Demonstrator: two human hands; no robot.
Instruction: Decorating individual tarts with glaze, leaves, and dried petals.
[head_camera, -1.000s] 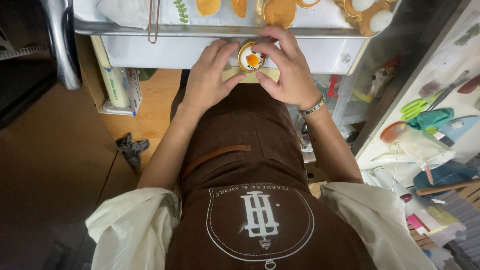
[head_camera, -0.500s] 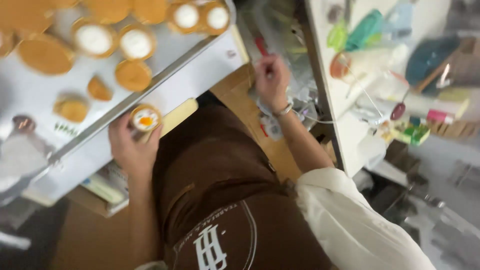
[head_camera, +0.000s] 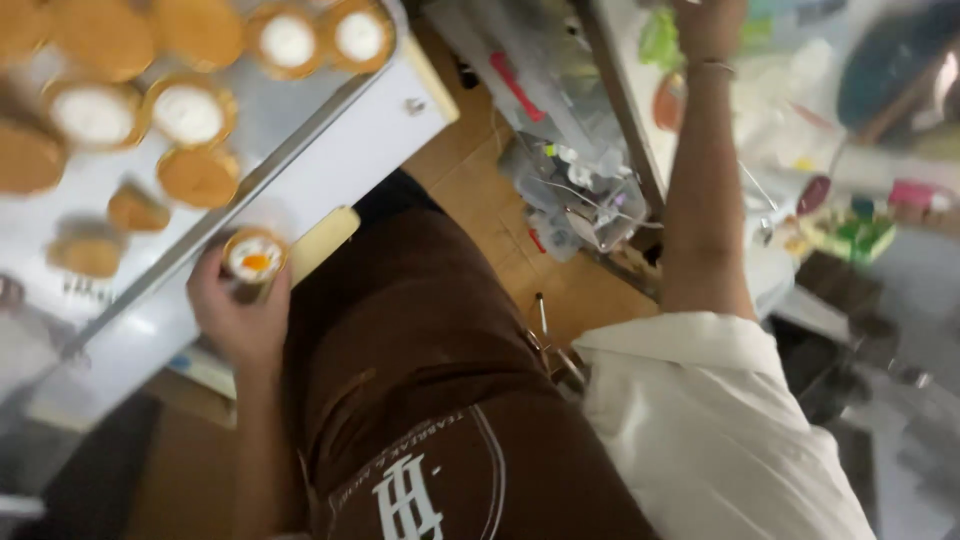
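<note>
White worktop (head_camera: 330, 170) far left — metal tray (head_camera: 250, 180) of round pastries (head_camera: 190, 112). Left hand (head_camera: 240, 315) wrapped around small tart (head_camera: 254, 258) at worktop's near edge. Right hand (head_camera: 710, 20) far right among cluttered shelves — grip unclear.

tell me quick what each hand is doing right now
Left hand: closed around a small round tart with a white and orange top.
Right hand: reaching up to the cluttered shelf; its fingers are cut off, cannot be told.

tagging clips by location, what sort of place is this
Probably a small bakery or pastry kitchen. A metal tray holds round tarts, some filled white; the left hand holds a small topped tart; the person wears a brown apron.
</note>
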